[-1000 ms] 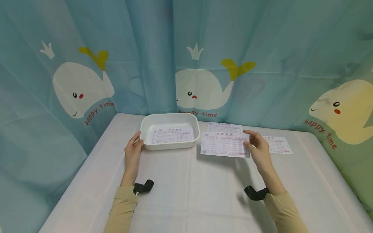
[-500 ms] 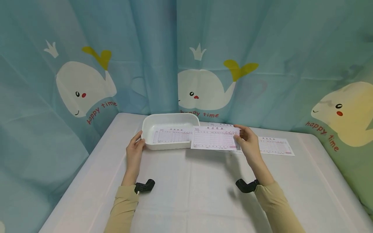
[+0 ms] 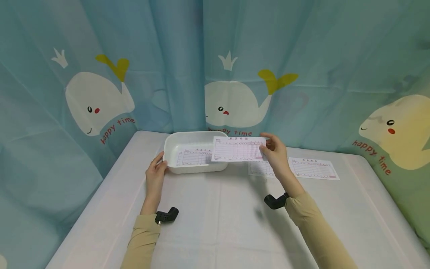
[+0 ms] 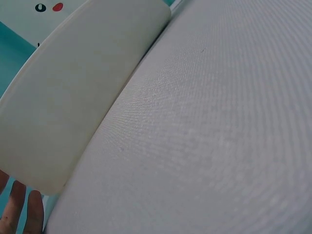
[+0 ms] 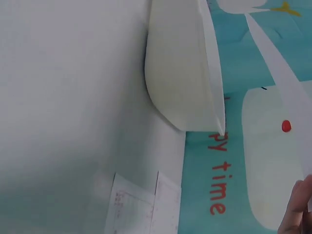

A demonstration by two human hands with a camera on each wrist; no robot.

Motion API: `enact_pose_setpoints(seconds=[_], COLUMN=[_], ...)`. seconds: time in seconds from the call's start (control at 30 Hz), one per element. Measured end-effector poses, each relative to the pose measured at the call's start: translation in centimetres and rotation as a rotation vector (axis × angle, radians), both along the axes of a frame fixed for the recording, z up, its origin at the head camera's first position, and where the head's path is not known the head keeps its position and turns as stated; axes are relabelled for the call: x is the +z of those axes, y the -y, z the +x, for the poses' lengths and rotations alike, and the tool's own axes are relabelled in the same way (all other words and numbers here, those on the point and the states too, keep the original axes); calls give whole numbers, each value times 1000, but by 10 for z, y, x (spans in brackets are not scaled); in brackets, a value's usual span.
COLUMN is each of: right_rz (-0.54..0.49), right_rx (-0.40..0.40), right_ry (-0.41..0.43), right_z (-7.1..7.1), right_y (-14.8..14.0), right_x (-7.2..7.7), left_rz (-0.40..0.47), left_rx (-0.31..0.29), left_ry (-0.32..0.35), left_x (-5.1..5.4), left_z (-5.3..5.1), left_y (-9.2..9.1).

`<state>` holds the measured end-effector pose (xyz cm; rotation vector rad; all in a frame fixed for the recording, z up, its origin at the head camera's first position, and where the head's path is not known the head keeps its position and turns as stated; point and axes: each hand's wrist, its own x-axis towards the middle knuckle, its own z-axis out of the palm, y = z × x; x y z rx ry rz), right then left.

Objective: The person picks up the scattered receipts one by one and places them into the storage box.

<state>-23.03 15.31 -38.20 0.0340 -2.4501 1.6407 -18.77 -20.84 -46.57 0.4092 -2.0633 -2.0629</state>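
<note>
Fingertips of my left hand (image 3: pixel 155 179) rest against the left end of a white tray (image 3: pixel 195 169); the left wrist view shows straight fingers (image 4: pixel 34 214) beside the tray's end wall (image 4: pixel 63 107). Inside the tray lies printed paper (image 3: pixel 193 158); whether it is one sheet or several, I cannot tell. My right hand (image 3: pixel 277 160) pinches a printed slip (image 3: pixel 239 149) by its right edge, raised and overlapping the tray's right side. In the right wrist view the slip (image 5: pixel 287 92) appears nearly edge-on, with fingers (image 5: pixel 296 207) at its lower end.
More printed slips lie on the white table (image 3: pixel 201 224), one (image 3: pixel 260 169) partly behind my right hand and another (image 3: pixel 314 168) to its right. A blue-green curtain (image 3: pixel 168 74) with whale pictures hangs along the back and sides.
My right hand has moved left and slightly up with the slip, from over the table to overlapping the tray's right side. My left hand stays at the tray's left end.
</note>
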Motion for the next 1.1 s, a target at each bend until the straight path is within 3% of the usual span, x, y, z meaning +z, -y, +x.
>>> enact_pose_setpoints(seconds=[0.3,0.57,0.9,1.1], right_rz=[5,-14,-24,-5], right_rx=[67,72,57,60], right_ry=[3,16,63,74], right_z=[-16,-26,-36,-43], right_y=[23,44,68,81], right_x=[4,4,-5,-13], left_rz=[6,14,-1,-3], left_rx=[6,-3,-17,10], left_ry=[2,4,-1,-17], left_x=[0,0,-2,-1], left_z=[-1,0,-1,0], left_y=[0,0,0,1])
